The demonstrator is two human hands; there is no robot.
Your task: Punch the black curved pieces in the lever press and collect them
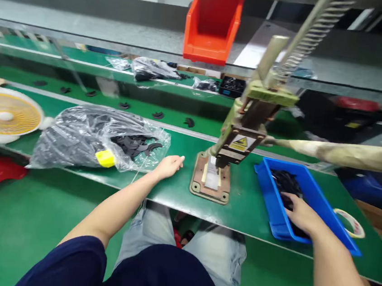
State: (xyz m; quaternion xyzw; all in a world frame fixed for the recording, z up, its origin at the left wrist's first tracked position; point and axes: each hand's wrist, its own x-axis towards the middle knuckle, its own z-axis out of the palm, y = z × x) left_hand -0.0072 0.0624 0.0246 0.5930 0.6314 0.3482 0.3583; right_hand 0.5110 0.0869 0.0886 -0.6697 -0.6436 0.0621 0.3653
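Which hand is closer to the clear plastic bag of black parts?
Left. The left hand is right beside the bag's open end; the right hand is in the blue bin, beyond the press.

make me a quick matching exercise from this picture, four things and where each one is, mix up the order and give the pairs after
Things:
1. right hand
2. tape roll
3. left hand
4. orange-red bin

Places:
A. on the green bench, just right of the blue tray
B. at the front of the grey shelf
C. inside the blue tray, at the dark parts
D. between the plastic bag and the press

Pairs: 1-C, 2-A, 3-D, 4-B
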